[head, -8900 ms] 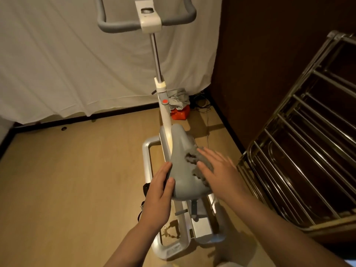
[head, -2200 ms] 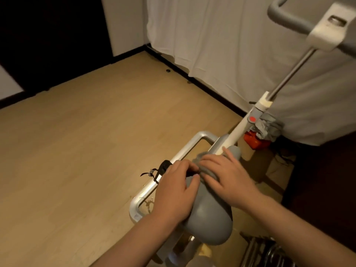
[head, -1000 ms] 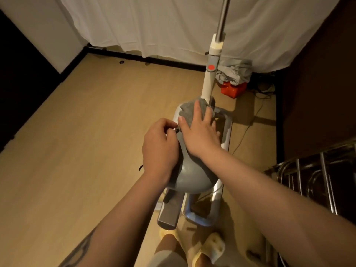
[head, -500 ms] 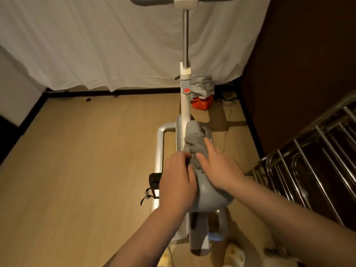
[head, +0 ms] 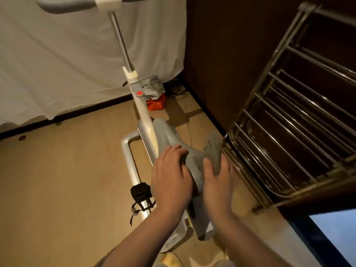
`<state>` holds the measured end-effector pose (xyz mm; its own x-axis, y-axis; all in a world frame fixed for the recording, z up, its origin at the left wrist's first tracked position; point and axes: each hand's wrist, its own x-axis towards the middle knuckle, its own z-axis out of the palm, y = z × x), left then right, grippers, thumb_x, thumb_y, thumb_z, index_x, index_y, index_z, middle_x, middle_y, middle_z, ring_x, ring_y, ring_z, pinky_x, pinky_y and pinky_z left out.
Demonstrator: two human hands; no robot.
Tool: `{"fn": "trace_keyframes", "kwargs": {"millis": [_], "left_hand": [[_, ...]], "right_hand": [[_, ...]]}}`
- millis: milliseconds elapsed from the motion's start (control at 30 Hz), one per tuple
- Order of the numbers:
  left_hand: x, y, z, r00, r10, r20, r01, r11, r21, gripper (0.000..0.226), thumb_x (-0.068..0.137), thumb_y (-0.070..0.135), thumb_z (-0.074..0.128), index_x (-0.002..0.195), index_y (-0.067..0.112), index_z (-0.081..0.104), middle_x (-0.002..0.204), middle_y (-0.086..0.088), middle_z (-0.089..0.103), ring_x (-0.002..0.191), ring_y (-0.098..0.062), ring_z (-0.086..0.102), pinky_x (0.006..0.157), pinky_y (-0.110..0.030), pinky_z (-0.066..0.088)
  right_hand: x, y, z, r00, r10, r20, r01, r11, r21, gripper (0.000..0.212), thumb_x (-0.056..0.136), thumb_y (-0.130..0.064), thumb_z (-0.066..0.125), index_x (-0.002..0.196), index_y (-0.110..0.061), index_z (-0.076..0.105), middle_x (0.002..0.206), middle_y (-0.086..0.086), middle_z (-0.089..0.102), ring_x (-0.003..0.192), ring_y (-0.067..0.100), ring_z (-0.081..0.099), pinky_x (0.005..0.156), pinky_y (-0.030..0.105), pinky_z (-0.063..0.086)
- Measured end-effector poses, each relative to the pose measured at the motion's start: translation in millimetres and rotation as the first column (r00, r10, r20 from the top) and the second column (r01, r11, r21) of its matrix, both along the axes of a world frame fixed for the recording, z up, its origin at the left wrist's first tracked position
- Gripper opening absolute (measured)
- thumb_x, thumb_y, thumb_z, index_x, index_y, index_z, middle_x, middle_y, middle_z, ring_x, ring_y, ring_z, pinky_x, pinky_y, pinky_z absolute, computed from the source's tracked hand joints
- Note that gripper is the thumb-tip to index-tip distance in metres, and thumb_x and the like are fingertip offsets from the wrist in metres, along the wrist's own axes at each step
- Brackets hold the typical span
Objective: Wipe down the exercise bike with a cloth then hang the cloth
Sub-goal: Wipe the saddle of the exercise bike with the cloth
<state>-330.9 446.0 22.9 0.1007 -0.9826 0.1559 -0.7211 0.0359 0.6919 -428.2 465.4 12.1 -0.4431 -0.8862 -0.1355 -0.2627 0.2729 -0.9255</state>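
**Two hands on the saddle, cloth at its right edge**

Two bare hands meet over the grey saddle point(head: 169, 143) of the exercise bike point(head: 143, 114), which stands on a wooden floor point(head: 63, 180) near the corner of the room. The left hand point(head: 170, 182) lies palm-down on the saddle's left flank, its fingers bent over the top surface and touching it. The right hand point(head: 216, 182) is at the saddle's right side with the grey cloth point(head: 212, 149) caught between thumb and fingers; the cloth sticks up past the fingertips, bunched and somewhat blurred, so exactly how the thumb closes on it cannot be told, though it appears pinched. The cloth sits just beside the saddle's right edge, between the saddle and the metal drying rack point(head: 289, 122).

The rack fills the right side of the view, its rails running in parallel rows, its near corner just beside the right hand. The bike's white post rises from the frame to the grey handlebar point(head: 63, 3) at the top edge. A black pedal point(head: 139, 190) with a strap hangs on the bike's left side, below the left hand. Behind the post, against a white hanging sheet point(head: 67, 54), a crumpled grey garment point(head: 153, 87) rests on a red box point(head: 156, 104). A dark brown wall point(head: 231, 54) stands between sheet and rack.
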Motion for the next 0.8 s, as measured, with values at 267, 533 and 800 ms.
{"fn": "trace_keyframes", "kwargs": {"millis": [267,533,800], "left_hand": [[5,1,-4,0.993,-0.086,0.087,0.088,0.996,-0.017,0.044,0.088,0.028,0.033,0.124,0.033,0.059,0.140,0.011,0.051,0.138,-0.010,0.037,0.108,-0.047,0.038],[5,2,-6,0.989,-0.107,0.106,0.109,0.994,-0.006,0.039,0.091,0.020,0.045,0.125,0.033,0.058,0.141,0.011,0.050,0.136,-0.011,0.038,0.110,-0.048,0.036],[2,1,-4,0.988,-0.086,0.126,0.089,0.996,-0.023,0.044,0.088,0.029,0.033,0.123,0.032,0.059,0.137,0.011,0.053,0.133,-0.011,0.042,0.106,-0.048,0.040]], "right_hand": [[9,4,7,0.963,-0.142,0.229,0.135,0.990,0.047,0.053,0.095,-0.040,0.052,0.144,-0.032,0.034,0.140,-0.003,0.045,0.117,0.012,0.054,0.081,0.021,0.050],[-4,-8,5,0.867,-0.186,0.462,0.158,0.982,0.099,0.036,0.094,-0.035,0.056,0.129,-0.028,0.052,0.121,-0.002,0.062,0.101,0.012,0.064,0.083,0.030,0.056],[-25,-26,6,0.838,-0.134,0.529,0.004,0.971,0.240,0.040,0.095,-0.038,0.055,0.131,-0.021,0.053,0.112,0.004,0.066,0.095,0.019,0.068,0.073,0.031,0.058]]}}
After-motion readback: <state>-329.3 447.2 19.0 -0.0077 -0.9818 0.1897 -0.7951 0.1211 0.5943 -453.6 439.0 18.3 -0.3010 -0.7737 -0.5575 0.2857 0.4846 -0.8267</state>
